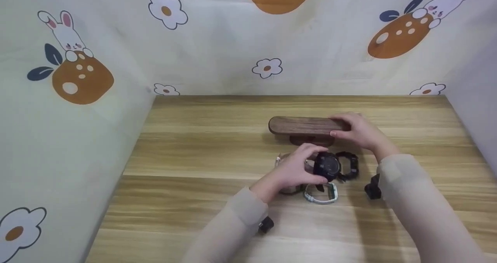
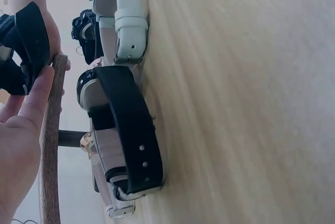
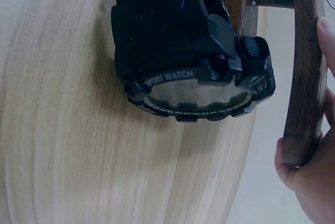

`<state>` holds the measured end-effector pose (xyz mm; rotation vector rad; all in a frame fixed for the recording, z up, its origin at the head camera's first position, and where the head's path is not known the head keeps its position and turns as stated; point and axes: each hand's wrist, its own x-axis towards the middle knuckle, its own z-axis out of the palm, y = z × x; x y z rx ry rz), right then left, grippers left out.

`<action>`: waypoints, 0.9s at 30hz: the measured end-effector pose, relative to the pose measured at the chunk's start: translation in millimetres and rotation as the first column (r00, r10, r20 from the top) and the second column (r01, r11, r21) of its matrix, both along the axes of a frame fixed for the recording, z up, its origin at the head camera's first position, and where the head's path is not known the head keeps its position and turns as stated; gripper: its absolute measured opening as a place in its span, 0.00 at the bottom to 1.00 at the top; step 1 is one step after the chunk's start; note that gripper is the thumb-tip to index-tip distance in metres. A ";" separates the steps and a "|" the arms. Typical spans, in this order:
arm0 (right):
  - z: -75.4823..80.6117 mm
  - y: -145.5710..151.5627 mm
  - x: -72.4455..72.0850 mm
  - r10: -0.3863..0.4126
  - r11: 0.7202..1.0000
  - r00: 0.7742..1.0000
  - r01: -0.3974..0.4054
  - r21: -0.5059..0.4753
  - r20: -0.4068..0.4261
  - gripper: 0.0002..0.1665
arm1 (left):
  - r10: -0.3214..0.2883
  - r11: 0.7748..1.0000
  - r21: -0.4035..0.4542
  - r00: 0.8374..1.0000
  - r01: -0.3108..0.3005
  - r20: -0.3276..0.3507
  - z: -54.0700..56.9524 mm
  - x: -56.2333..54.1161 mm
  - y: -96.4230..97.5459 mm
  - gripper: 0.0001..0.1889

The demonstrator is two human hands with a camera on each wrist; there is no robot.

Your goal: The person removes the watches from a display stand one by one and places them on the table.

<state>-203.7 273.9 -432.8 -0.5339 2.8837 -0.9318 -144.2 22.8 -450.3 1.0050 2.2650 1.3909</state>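
My left hand pinches a black wristwatch between thumb and fingers, its dial turned upward; its looped strap shows in the left wrist view. With my right hand I grip the right end of a dark wooden watch stand's top bar. The stand's base rests on the table. Right of the held watch lies a chunky black sport watch. A white-strapped watch lies in front. Beneath my left hand, a black-strapped watch and other watches are partly hidden.
The wood-grain table meets a patterned cloth wall behind and a matching one on the left. Small black devices sit under the sleeves at the wrists.
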 end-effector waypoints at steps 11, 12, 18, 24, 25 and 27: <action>2.3 0.0 0.9 -0.014 0.999 1.000 0.014 0.031 0.016 0.35 | -0.028 0.999 -0.038 0.998 0.026 -0.055 -1.5 8.8 9.9 0.36; 2.1 0.1 0.8 -0.014 0.999 1.000 0.013 0.032 0.016 0.35 | -0.027 0.999 -0.045 0.998 0.025 -0.056 -1.5 9.4 11.2 0.37; 1.5 1.7 0.3 -0.009 0.999 1.000 0.008 0.032 0.019 0.34 | -0.017 0.998 -0.063 0.999 0.014 -0.035 -1.4 14.5 18.7 0.37; 2.8 1.8 -0.5 -0.005 0.999 1.000 0.004 0.044 0.029 0.34 | -0.025 0.997 -0.076 0.999 0.021 -0.046 0.5 19.3 26.0 0.36; 3.0 1.5 -0.6 -0.003 0.999 1.000 0.002 0.042 0.030 0.34 | -0.028 0.997 -0.079 0.998 0.023 -0.051 1.0 19.7 27.2 0.36; 3.4 1.0 -0.8 0.000 0.999 1.000 -0.001 0.036 0.030 0.34 | -0.033 0.996 -0.083 0.998 0.029 -0.058 1.6 20.3 29.7 0.36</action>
